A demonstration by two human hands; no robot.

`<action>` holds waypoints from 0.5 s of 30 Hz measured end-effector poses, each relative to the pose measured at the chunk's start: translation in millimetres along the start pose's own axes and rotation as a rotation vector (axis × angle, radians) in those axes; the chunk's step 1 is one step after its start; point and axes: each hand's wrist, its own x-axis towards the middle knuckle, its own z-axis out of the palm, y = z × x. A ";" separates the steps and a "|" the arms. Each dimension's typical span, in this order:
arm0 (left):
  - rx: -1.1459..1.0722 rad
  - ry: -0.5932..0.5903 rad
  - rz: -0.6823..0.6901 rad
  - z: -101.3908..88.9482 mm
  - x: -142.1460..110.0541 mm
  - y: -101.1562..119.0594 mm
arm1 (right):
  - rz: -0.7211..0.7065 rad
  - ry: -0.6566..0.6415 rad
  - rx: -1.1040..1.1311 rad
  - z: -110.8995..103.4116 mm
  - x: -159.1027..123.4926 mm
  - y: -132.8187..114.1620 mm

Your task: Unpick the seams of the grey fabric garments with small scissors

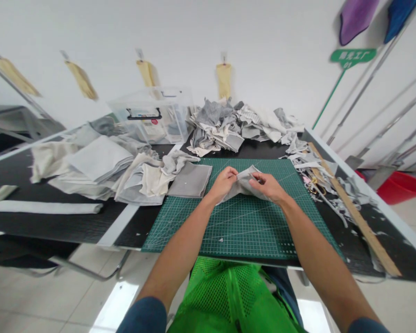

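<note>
White wall [180,41] behind, black table [79,226] in front, green cutting mat [246,236] as our work surface. Grey cloth [244,186] is over the far half of the mat, between our two hands, upper edge lifted toward us. Can't tell if its lower corners touch the mat.

Left hand [225,181]: thumb and index pressed together on the cloth's upper edge. Right hand [266,186]: thumb and index pinching the same edge, a little further along. Remaining fingers look curled; can't tell if they bear on the cloth.

Handling notes, our judgement: pinch right at the edge, not deep in the panel. Pull evenly both ways; the middle looks slack and buckled, so light tension should flatten it. Soft fabric will likely skew if one hand leads, so move both together. Work low over the mat and use its grid to check the edge is straight. Mind the folded grey square [190,179] on the mat's left; our left forearm could drag it. Scrap pile [218,122] sits clear beyond the far edge.
</note>
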 end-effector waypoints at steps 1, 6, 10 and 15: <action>-0.029 -0.021 -0.017 2.0 -1.5 0.7 | -0.007 -0.008 -0.030 2.3 0.2 -0.1; -0.064 -0.241 0.002 12.1 -11.3 8.4 | 0.015 0.079 0.052 19.8 -1.4 0.8; -0.041 -0.243 0.058 17.1 -14.5 12.7 | 0.007 0.029 0.175 27.3 -5.7 -5.7; -0.117 -0.281 -0.026 7.6 -12.0 12.1 | 0.001 0.027 0.270 24.7 -4.0 1.0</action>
